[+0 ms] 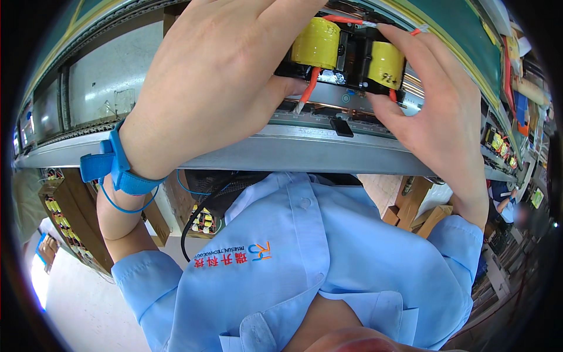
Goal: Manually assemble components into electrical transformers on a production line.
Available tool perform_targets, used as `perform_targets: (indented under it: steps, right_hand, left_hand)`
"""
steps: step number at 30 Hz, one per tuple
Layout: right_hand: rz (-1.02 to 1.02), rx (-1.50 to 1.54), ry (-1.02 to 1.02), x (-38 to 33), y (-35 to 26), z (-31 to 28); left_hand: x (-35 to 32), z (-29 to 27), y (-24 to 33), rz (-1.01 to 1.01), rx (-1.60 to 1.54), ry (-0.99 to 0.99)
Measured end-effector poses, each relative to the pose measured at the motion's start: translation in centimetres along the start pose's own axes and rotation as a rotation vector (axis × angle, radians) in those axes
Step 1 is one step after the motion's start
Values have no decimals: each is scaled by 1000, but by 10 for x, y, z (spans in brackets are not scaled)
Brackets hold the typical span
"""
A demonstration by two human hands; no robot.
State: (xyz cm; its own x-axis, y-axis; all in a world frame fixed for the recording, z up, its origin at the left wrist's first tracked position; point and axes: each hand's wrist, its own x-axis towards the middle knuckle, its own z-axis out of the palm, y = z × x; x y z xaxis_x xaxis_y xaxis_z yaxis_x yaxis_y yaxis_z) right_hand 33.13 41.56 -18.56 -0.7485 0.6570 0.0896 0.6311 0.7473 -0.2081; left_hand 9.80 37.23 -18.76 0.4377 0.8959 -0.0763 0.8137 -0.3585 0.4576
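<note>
Two yellow-taped transformers with black cores sit side by side at the top of the view, the left one (317, 44) and the right one (386, 63). Orange-red wire leads (314, 85) with bare, silvery ends come from them. My left hand (217, 76) curls around the left transformer from its left side, thumb at its lower edge; its fingertips run out of view at the top. Around the right transformer closes my right hand (437, 97), thumb at the near corner and index finger by a wire end at the far side. A circuit board (281, 121) lies beneath.
A metal rail (264, 151) runs along the near edge, with a small black block (341, 127) just beyond it. A blue wrist strap (120, 161) with a cord circles my left wrist. More boards with yellow parts (501, 144) stand at the right; wooden racks (76, 217) are lower left.
</note>
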Motion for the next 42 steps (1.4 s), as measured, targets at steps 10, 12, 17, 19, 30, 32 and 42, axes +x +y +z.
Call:
perform_targets:
  steps: [10, 12, 17, 19, 30, 32, 42]
  right_hand:
    - [4, -27, -51, 0, -2, 1]
    - [-10, -18, -19, -2, 1, 3]
    - [1, -9, -45, -2, -1, 2]
    - [-20, 4, 10, -3, 3, 4]
    - [145, -25, -284, 16, -20, -15]
    - [99, -48, -174, 18, -21, -5]
    - [48, -111, -116, 9, -22, -18]
  left_hand:
    - [5, 7, 9, 137, 161, 96]
    - [5, 8, 9, 141, 168, 105]
    - [5, 5, 13, 140, 161, 108]
    - [7, 6, 15, 139, 159, 108]
    - [9, 12, 21, 28, 237, 29]
    - [9, 18, 12, 102, 293, 67]
    - [19, 10, 7, 329, 298, 125]
